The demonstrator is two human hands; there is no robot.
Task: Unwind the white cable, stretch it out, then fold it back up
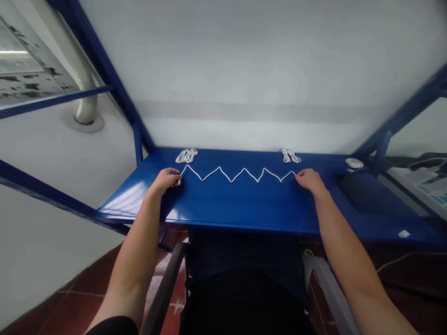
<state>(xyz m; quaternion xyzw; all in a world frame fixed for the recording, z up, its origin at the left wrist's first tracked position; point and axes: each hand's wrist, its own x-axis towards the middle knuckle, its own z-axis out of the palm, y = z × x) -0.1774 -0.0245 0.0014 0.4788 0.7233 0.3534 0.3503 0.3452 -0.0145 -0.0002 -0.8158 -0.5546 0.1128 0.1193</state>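
— What did the head camera show?
— A blue table before a white wall. The left hand and right hand each pinched one end of a white cable, which lay in zigzag between them.
— And the room?
— Red floor tiles, and two coiled cables at the back edge.
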